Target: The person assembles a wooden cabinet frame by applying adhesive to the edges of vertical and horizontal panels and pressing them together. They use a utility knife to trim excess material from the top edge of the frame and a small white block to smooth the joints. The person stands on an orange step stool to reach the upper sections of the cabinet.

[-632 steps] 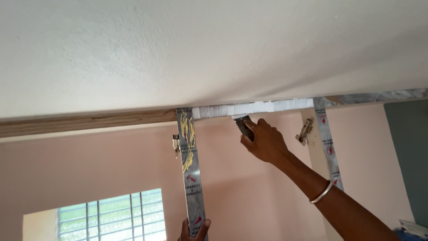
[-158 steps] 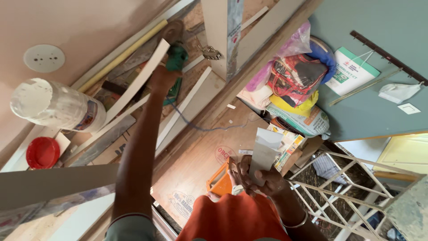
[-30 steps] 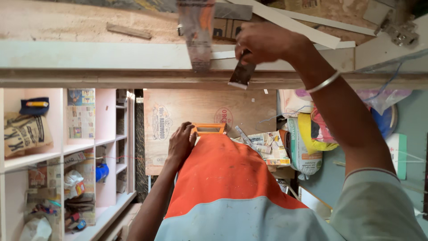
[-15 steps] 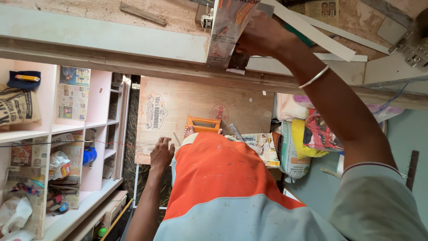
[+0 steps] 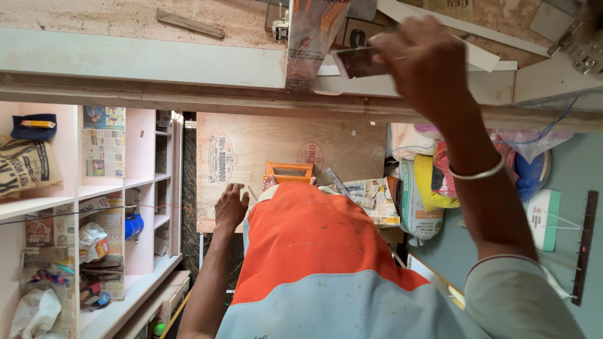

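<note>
Nearest the camera is the person's own torso, in an orange and pale blue-grey shirt (image 5: 326, 263) flecked with paint.

Left hand (image 5: 230, 207): hangs low beside the shirt, fingers loosely spread and grasping nothing. It lies in front of a brown plywood sheet (image 5: 251, 150) that leans below, near a small orange stool frame (image 5: 289, 171).

Right hand (image 5: 424, 66): raised to the frame above, a pale metal bangle (image 5: 475, 173) at the wrist. Its fingers are clenched on the handle end of a flat dark-bladed metal scraper (image 5: 359, 61). The blade projects toward a shiny foil-wrapped vertical strip (image 5: 311, 37) and lies against a white-painted horizontal wooden rail (image 5: 144, 59). The handle is hidden inside the fist.

Handling judgement: the scraper looks light and stiff, a thin springy blade with edges better avoided. The handle is the proper place to grip, as held now; the smooth blade would slip.

Farther off: a white shelving unit (image 5: 81, 188) at left, crowded with newspaper, bags and small items. At right, stacked sacks and cloth bundles (image 5: 421, 188) rest against a teal wall (image 5: 565, 176), where a dark notched bar (image 5: 585, 248) hangs.
</note>
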